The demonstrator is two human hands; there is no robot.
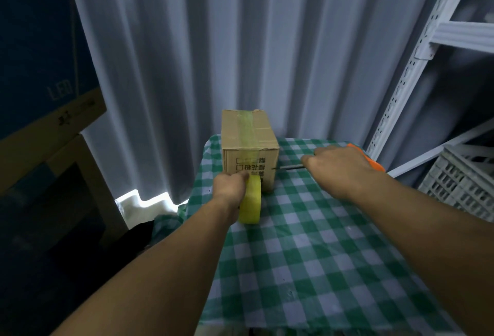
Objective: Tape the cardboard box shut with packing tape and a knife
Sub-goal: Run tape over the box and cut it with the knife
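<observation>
A small cardboard box [248, 146] stands near the far edge of the checked table, flaps closed. A strip of yellowish tape [247, 132] runs across its top and down the near face. My left hand [231, 184] grips the yellow tape roll [251, 202], held upright against the box's near face at the bottom. My right hand [339, 167] holds a knife [291, 167] with an orange handle. Its thin blade points left, and its tip is at the box's right side.
The table wears a green-and-white checked cloth [307, 255]. White curtains [240, 41] hang behind. Large cardboard boxes [45, 95] are stacked at the left. A white metal shelf frame [417, 68] and a grey plastic crate [465, 180] stand at the right.
</observation>
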